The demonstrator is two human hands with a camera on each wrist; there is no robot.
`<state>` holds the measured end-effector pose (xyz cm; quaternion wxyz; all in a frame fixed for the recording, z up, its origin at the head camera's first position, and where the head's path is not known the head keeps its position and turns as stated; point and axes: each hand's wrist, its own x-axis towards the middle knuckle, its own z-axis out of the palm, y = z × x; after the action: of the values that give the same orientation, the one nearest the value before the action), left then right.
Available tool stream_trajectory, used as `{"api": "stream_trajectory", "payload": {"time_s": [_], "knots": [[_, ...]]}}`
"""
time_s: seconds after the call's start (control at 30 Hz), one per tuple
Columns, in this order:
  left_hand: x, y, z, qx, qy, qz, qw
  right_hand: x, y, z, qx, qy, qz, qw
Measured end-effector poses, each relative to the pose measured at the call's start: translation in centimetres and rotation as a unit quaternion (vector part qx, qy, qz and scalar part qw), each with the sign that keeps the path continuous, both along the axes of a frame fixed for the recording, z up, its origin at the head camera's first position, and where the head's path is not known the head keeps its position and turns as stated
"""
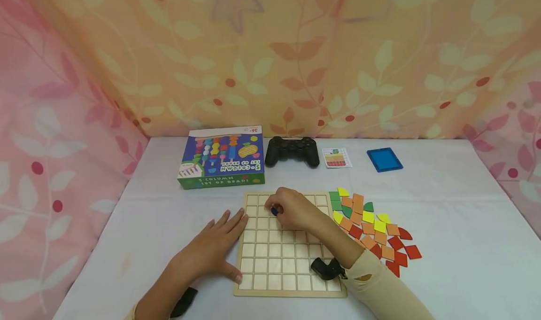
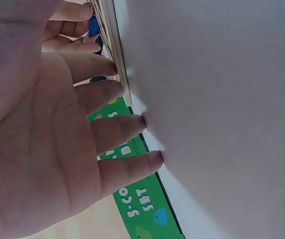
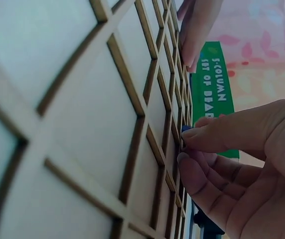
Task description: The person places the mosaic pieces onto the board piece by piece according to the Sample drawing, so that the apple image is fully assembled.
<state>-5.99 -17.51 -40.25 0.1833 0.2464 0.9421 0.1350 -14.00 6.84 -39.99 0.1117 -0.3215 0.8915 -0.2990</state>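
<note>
A wooden grid board (image 1: 274, 251) with raised dividers lies on the white table in front of the person. Over its upper part, the right hand (image 1: 293, 211) pinches a small dark blue piece (image 1: 274, 211) between thumb and fingers. In the right wrist view the blue piece (image 3: 186, 128) shows close against the grid; its full shape is hidden by the fingertips. The left hand (image 1: 207, 250) lies along the board's left side with fingers spread and thumb out, its fingertips at the rim. The left wrist view shows those fingers (image 2: 125, 130) straight, holding nothing.
Loose orange, red, yellow and green tiles (image 1: 380, 238) spread right of the board. Behind it stand a bead-set box (image 1: 221, 158) and a black game controller (image 1: 292, 152). A printed card (image 1: 336, 158) and a blue tray (image 1: 384, 160) lie farther right.
</note>
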Motion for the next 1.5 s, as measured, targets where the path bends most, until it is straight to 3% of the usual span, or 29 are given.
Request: {"api": "stream_trajectory", "payload": {"time_s": [0.17,0.43,0.93,1.07,1.27,1.37,1.5], "knots": [[0.0,0.2,0.2,-0.010,-0.002,0.006,0.9999,0.0,0.0,-0.2,0.001,0.004,-0.018,0.9998],[0.4,0.5,0.5,-0.017,0.004,0.010,0.9998,0.1,-0.4,-0.5,-0.002,0.026,-0.005,0.9996],[0.3,0.2,0.1,-0.011,-0.005,0.010,0.9999,1.0,0.0,-0.3,0.008,0.053,-0.016,0.9984],[0.3,0.4,0.2,-0.007,-0.008,0.012,0.9999,0.4,2.1,1.5,0.014,0.049,-0.057,0.9971],[0.4,0.6,0.3,-0.009,-0.006,0.017,0.9998,-1.0,8.7,4.8,0.045,0.025,-0.185,0.9814],[0.4,0.6,0.3,-0.010,-0.007,0.019,0.9997,-1.4,11.8,5.4,0.080,-0.013,-0.226,0.9709],[0.4,0.5,0.2,-0.009,-0.008,0.019,0.9998,-1.8,14.4,5.1,0.112,-0.058,-0.244,0.9615]]}}
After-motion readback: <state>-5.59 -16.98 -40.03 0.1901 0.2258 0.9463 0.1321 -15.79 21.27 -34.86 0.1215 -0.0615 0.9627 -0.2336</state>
